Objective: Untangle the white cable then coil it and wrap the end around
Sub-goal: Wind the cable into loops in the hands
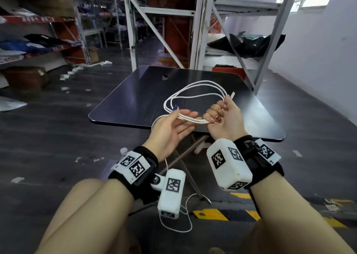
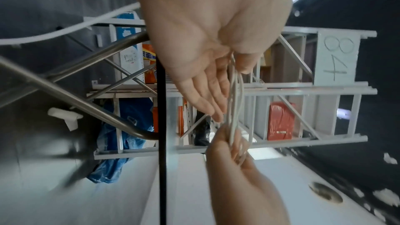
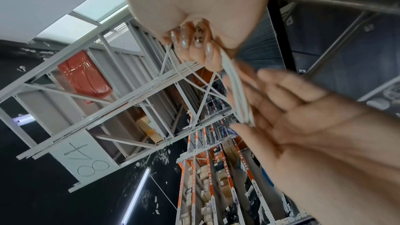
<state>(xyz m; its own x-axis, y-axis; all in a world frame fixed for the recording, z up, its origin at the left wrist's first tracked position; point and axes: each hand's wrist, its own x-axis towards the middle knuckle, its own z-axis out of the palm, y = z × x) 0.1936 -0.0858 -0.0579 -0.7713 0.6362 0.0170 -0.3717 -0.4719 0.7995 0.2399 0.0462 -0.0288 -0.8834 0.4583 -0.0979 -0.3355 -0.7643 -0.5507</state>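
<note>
The white cable (image 1: 193,85) hangs in several loops over the black table (image 1: 135,99). My right hand (image 1: 217,113) grips the gathered strands in curled fingers, and a connector end (image 1: 232,94) sticks out above it. My left hand (image 1: 185,122) lies palm up with straight fingers; the strands run between its thumb and forefinger. One strand passes behind the left hand and dangles towards the floor (image 1: 183,224). The left wrist view shows the cable (image 2: 234,95) running along the flat fingers (image 2: 205,95) to the right hand (image 2: 233,151). In the right wrist view the curled fingers (image 3: 194,49) clamp the cable (image 3: 236,91).
The small table stands on folding metal legs (image 1: 185,153) just ahead of my knees. Grey shelving racks (image 1: 199,31) rise behind it, one holding a black bag (image 1: 245,43). Paper scraps litter the dark floor, and yellow-black tape (image 1: 222,213) marks it on the right.
</note>
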